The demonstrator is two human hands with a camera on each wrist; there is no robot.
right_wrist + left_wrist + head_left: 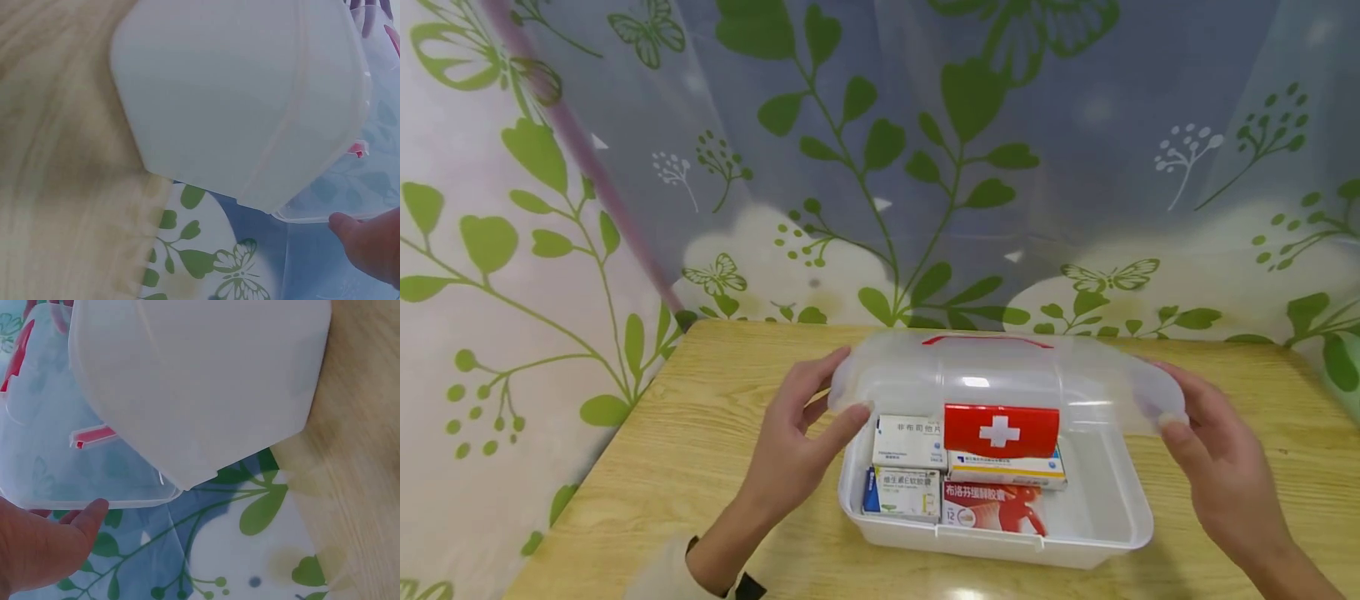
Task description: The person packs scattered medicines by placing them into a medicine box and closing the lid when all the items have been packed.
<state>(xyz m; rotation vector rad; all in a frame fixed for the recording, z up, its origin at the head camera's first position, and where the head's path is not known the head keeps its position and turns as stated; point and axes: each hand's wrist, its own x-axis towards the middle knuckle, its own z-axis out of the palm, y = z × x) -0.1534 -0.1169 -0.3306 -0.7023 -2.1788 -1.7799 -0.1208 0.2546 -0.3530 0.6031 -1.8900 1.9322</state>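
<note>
A translucent first-aid box (880, 533) sits on the table with its clear lid (895, 375) raised and tilted back. My left hand (801, 433) grips the lid's left end, thumb on the rim and fingers behind it. At the other end, my right hand (1225, 467) holds the lid the same way. A red latch with a white cross (1000, 432) hangs from the lid's front edge. Inside the box lie several medicine cartons, among them a white one (910, 446) at the back left and a red one (992, 508) at the front. The latch partly hides another carton (1007, 471).
The box stands on a wood-grain table (722, 375). A curtain (1075, 167) with green leaves and butterflies hangs behind the table and along its left side. A red carrying handle (988, 340) lies on top of the lid.
</note>
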